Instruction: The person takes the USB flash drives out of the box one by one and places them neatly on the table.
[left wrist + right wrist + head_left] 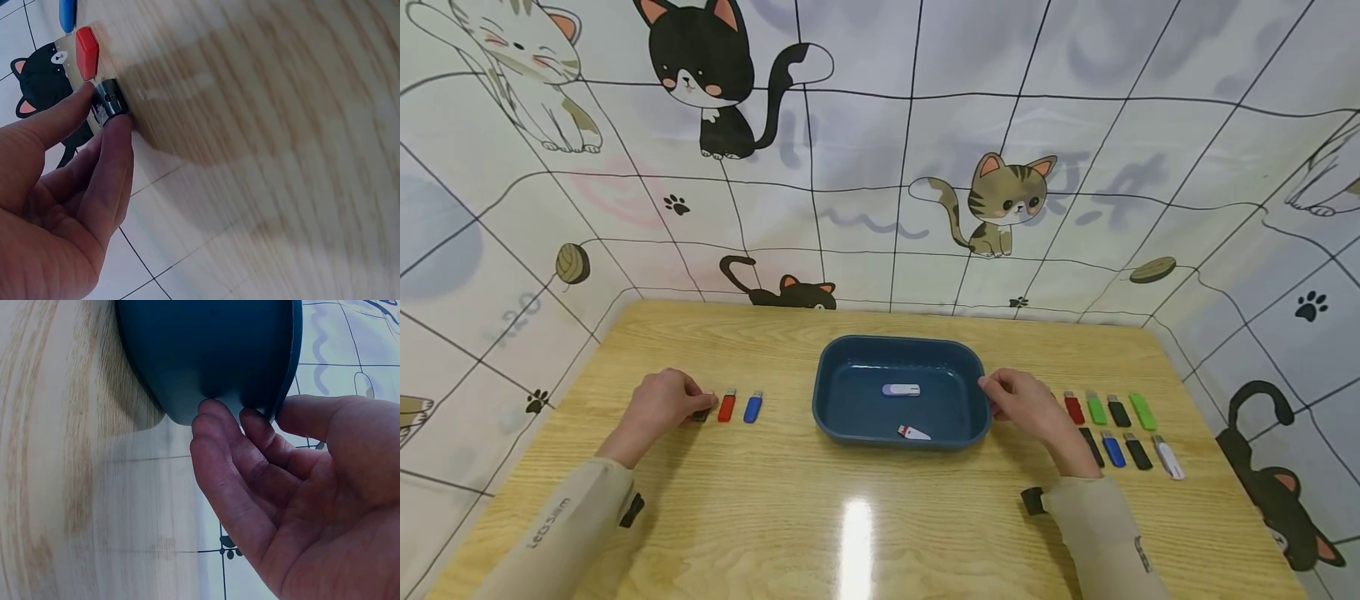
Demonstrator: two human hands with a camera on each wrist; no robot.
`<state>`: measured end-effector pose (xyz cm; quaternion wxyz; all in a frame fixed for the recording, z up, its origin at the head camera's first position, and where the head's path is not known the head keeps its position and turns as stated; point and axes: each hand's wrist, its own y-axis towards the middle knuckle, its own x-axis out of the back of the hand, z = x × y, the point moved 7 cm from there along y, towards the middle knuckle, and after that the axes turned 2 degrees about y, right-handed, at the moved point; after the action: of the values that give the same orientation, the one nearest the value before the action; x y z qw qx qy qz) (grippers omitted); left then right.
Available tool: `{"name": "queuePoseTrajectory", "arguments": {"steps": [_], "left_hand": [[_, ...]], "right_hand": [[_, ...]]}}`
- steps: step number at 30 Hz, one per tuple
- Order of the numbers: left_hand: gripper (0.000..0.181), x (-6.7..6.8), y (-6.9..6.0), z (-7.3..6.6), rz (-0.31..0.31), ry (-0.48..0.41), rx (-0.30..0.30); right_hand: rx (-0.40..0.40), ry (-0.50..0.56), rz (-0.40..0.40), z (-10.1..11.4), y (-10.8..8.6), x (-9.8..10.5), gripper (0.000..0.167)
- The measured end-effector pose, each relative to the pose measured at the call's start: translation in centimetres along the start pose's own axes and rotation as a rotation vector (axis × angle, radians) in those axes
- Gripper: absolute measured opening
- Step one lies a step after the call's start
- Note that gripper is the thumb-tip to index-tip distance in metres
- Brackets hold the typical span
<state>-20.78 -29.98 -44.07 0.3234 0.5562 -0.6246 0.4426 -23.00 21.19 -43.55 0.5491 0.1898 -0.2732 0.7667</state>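
Note:
My left hand [658,406] pinches a black USB stick [110,99] between thumb and fingers, at the table's left; in the head view the hand mostly hides it. Just right of it lie a red USB stick [727,406] and a blue USB stick [753,407]. In the middle stands a dark blue rectangular tray [820,400], with a white-and-lavender USB stick [901,390] and a white-and-red USB stick [913,432] inside. My right hand [1026,404] holds the tray's right end, thumb at the rim and fingertips against the outer wall.
On the right of the wooden table [760,517], two rows of several USB sticks lie side by side, among them a green one [1142,412] and a white one [1168,458]. My right forearm passes close to them. A cat-patterned cloth [865,208] surrounds the table's back and sides.

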Motion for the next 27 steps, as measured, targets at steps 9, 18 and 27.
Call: {"name": "queuePoseTrajectory", "arguments": {"steps": [9,18,27], "left_hand": [[0.032,1.0,-0.5,-0.4,-0.054,0.058,-0.024],[0.026,4.1,-1.4,-7.8,-0.215,0.103,-0.228],[0.018,3.3,-1.5,-18.1,-0.195,0.173,-0.453]], "right_hand": [[0.004,0.003,-0.004,0.1,-0.1,0.0,0.034],[-0.004,0.0,-0.011,0.1,-0.2,0.0,0.034],[0.0,0.007,-0.004,0.1,-0.1,0.0,0.034]]}}
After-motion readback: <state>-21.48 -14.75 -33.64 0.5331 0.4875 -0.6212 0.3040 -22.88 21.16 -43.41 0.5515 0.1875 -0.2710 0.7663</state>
